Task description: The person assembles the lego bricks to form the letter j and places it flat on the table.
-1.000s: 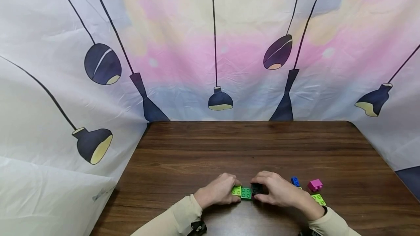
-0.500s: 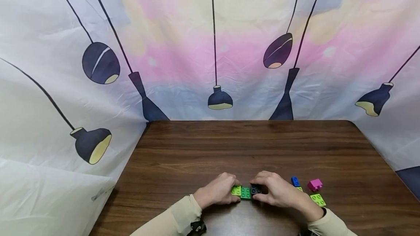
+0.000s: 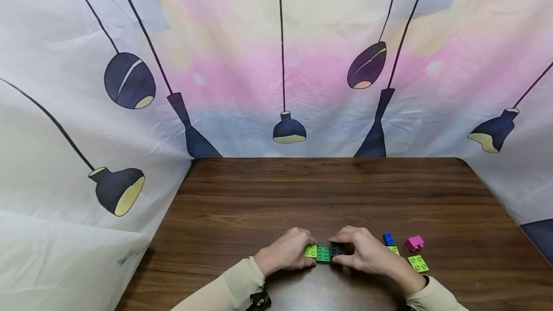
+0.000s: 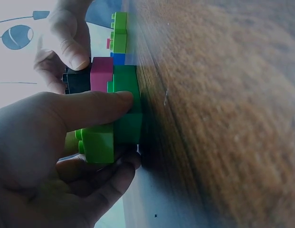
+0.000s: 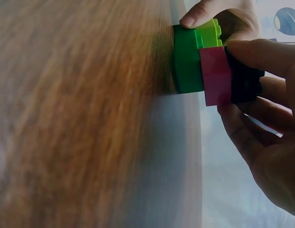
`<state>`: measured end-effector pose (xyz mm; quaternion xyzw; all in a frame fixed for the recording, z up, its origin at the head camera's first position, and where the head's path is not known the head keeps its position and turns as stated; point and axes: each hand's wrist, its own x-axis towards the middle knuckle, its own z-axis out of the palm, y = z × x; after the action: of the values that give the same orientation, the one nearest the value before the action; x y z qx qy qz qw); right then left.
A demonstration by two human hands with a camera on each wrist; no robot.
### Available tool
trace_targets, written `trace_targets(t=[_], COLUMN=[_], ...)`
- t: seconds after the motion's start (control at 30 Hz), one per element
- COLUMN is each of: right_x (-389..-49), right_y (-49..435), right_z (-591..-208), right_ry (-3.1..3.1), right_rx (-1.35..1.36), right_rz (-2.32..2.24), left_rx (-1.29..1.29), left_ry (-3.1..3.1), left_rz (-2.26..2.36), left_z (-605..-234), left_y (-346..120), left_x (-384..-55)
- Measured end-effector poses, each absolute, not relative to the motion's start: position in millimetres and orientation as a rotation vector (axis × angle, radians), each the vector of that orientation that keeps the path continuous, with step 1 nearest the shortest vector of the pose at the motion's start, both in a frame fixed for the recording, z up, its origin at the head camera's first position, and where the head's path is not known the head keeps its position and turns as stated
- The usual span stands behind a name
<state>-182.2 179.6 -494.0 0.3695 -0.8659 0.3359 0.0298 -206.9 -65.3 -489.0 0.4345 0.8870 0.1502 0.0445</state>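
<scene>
A green brick [image 3: 322, 254] forms the base of a small stack on the wooden table. On one end of it sits a lime brick [image 4: 99, 145]; at the other end a pink brick [image 5: 216, 76] carries a black brick [image 5: 244, 80]. My left hand [image 3: 288, 251] grips the lime end, its thumb lying across the green brick's side, fingers on the far side. With thumb and fingers my right hand [image 3: 363, 249] pinches the black brick, fingertips right at its seam with the pink one. In the head view the black brick hides the pink one.
Right of my right hand lie a small blue brick [image 3: 388, 239], a lime brick [image 3: 393, 250] partly hidden by the hand, another lime brick [image 3: 418, 263] and a tipped pink brick [image 3: 414, 243]. A lamp-printed cloth [image 3: 289, 61] hangs behind the table [image 3: 328, 186].
Both hands keep nearly the same place and grip. The black brick's studs show more plainly, and the pink edge under it is now out of sight in the head view, which has shifted slightly.
</scene>
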Motion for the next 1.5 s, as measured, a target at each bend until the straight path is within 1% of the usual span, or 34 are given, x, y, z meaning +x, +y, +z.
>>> trace_targets(t=[0.33,0.7,0.93,1.5], right_x=[-185,-183,-186,-187], right_y=[175,174,173,174], right_z=[-489,-487,-482,-479], right_ry=[-2.783,-2.857,-2.890,-2.912], right_rx=[1.023,0.996,1.064,1.124], right_rz=[1.093,1.074,0.961,0.902], left_rx=[1.359,1.340,1.343,1.371], left_ry=[2.715,2.716,2.739,2.752], left_rz=[0.467,0.471,0.451,0.449], left_z=[-488,-490,-488,-490], left_y=[-66,-66,-65,-65], left_x=[-207,-204,-203,-205])
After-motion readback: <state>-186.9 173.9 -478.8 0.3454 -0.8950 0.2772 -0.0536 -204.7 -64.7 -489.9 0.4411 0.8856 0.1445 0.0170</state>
